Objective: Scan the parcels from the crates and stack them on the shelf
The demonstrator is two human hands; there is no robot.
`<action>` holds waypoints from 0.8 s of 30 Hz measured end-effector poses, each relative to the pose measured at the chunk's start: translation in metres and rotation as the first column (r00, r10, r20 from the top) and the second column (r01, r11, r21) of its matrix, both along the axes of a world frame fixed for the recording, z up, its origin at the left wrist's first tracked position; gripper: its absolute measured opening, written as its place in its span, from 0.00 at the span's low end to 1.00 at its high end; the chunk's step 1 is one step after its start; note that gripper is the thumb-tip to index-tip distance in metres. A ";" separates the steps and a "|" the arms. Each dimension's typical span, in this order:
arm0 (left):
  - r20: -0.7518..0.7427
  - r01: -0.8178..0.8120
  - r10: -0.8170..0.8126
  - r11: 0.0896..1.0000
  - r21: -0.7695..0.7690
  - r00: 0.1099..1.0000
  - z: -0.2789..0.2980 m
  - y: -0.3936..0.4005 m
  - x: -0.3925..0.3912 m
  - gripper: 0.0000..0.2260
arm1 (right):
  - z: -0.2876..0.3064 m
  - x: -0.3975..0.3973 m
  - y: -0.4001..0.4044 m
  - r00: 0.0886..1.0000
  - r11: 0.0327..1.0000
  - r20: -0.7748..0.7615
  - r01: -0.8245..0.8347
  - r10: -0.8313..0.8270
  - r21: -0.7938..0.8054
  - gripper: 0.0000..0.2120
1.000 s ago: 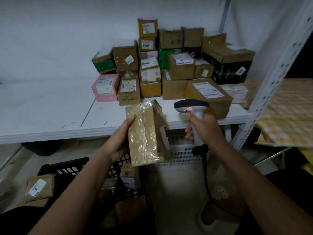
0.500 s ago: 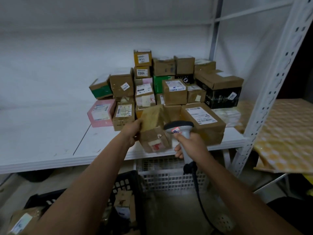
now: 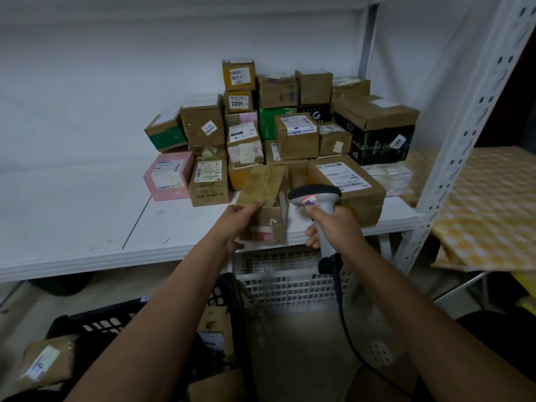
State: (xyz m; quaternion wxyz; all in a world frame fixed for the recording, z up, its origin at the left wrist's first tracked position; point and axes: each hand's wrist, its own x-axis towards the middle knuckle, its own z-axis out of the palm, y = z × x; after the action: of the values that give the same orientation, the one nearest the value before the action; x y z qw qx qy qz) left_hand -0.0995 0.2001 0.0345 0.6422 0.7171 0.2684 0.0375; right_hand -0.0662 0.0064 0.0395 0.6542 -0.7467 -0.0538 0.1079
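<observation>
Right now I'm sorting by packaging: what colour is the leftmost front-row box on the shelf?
Pink box, clearest in the head view.

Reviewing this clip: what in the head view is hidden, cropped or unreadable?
- Tape-wrapped brown cardboard parcel: its left side is covered by the left hand.
- Grey handheld barcode scanner: its window faces away; the right hand covers its grip.
- Black plastic crate: arms hide much of its contents.
- White lattice crate: the white shelf hides its interior.
- Labels on stacked parcels: mostly too small.
</observation>
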 end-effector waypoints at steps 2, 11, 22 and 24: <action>0.020 -0.025 0.026 0.997 -0.067 0.999 -0.002 0.000 -0.001 0.11 | 0.001 0.001 -0.005 1.000 1.000 0.009 0.014 -0.014 0.012 0.14; 0.007 -0.099 0.103 0.976 -0.195 0.995 -0.022 -0.006 -0.010 0.26 | 0.004 0.000 -0.011 1.000 0.997 0.025 0.015 -0.017 0.074 0.10; 0.127 -0.144 0.192 0.939 -0.311 0.973 -0.006 -0.010 -0.002 0.26 | 0.006 -0.004 -0.017 0.999 0.997 0.037 0.018 -0.021 0.077 0.11; 0.215 -0.150 0.197 0.964 -0.219 0.957 -0.007 0.000 -0.007 0.30 | 0.007 -0.001 -0.018 0.998 0.996 0.043 0.033 -0.036 0.080 0.11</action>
State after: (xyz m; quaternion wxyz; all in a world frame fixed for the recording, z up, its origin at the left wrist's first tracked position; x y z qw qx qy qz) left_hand -0.1061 0.1996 0.0275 0.7324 0.6129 0.2552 0.1511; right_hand -0.0677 -0.0119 0.0470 0.6837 -0.7232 -0.0598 0.0777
